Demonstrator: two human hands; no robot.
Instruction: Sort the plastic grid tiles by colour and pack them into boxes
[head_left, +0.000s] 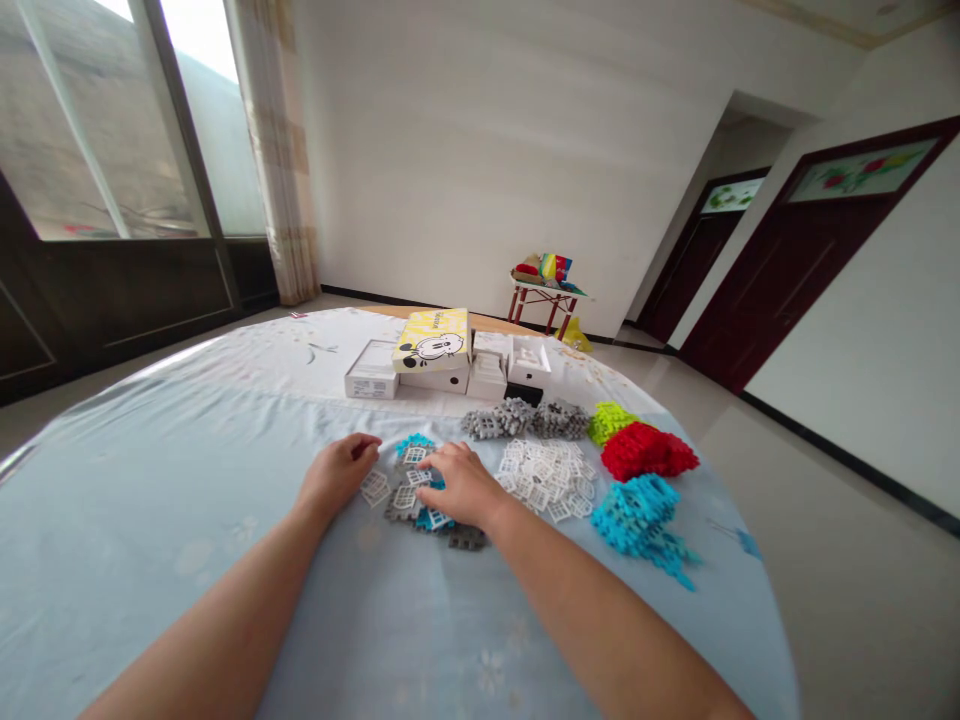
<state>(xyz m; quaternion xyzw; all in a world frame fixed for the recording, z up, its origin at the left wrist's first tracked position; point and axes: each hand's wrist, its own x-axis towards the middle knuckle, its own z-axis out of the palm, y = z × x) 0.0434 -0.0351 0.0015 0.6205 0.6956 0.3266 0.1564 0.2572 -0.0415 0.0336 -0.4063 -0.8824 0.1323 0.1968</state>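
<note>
A mixed pile of grey and blue plastic pieces and small white window frames (407,497) lies on the table between the two hands. The right hand (466,485) is over its right side, thumb and forefinger parted; nothing shows gripped between them. The left hand (346,472) is just left of the pile, fingers curled in; I cannot tell if they grasp anything. A loose window frame (375,488) lies near it. Right of the right hand spreads a heap of white frames (551,475), with grey pieces (491,422) behind and red pieces (646,450) and blue pieces (636,510) farther right. Beyond sits a yellow box (435,338).
</note>
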